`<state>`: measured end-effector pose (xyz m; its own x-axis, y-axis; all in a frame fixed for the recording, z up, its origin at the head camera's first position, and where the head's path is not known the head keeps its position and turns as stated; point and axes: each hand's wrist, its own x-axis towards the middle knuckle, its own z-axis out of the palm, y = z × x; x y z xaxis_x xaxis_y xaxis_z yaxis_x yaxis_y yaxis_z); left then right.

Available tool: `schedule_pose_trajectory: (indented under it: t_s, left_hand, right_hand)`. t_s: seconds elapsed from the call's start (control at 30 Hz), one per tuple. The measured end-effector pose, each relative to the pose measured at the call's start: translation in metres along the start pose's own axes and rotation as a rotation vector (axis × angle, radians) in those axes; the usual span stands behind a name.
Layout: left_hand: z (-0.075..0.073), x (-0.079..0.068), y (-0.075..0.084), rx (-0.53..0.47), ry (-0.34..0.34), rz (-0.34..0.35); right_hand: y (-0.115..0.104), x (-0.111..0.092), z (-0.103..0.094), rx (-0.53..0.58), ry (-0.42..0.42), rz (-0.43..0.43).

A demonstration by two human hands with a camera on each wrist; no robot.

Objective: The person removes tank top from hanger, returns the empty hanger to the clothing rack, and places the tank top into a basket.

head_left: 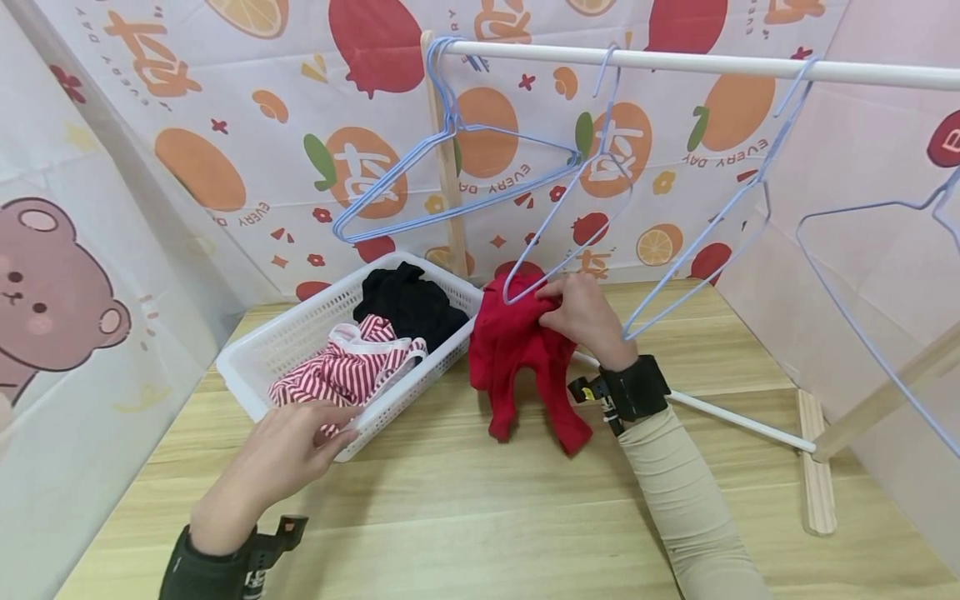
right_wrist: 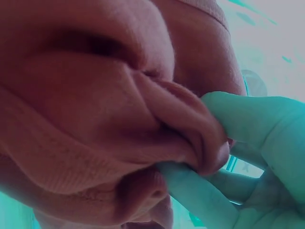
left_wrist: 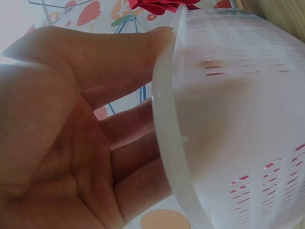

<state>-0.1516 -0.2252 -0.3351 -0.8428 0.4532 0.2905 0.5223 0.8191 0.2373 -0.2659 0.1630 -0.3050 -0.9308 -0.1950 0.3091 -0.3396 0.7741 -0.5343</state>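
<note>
My right hand (head_left: 583,315) pinches a red garment (head_left: 517,342) beside the basket, close to the lower end of a blue hanger (head_left: 537,242). In the right wrist view the folded cloth (right_wrist: 109,124) bunches between thumb and fingers, and two narrow legs or sleeves dangle in the head view. At the near corner of a white plastic basket (head_left: 281,321), my left hand (head_left: 300,442) grips the rim, its fingers over the inner side. Inside the basket lie a red-and-white striped garment (head_left: 341,375) and a black garment (head_left: 411,304).
A white rail (head_left: 697,62) carries several blue wire hangers, a bunch of them at its left end (head_left: 450,125) and others spaced to the right. The rack's wooden foot (head_left: 816,467) and lower white bar (head_left: 742,421) stand on the wooden table (head_left: 480,525). Printed curtains (head_left: 285,150) hang behind.
</note>
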Motion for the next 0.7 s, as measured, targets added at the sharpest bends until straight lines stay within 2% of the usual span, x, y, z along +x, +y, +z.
schedule_pose_trajectory:
  t_s: [0.17,0.4,0.7]
  left_hand:
    - [0.000,0.000,0.001,0.001,-0.007,-0.008]
    - [0.000,-0.001,0.000,-0.004,-0.022,-0.019]
    - [0.000,-0.001,-0.001,-0.002,-0.009,-0.005]
  right_hand:
    - [-0.003,0.000,-0.001,-0.013,-0.015,-0.002]
    - [-0.005,0.002,-0.002,-0.086,-0.099,-0.065]
    - [-0.012,0.008,-0.005,-0.036,-0.100,0.001]
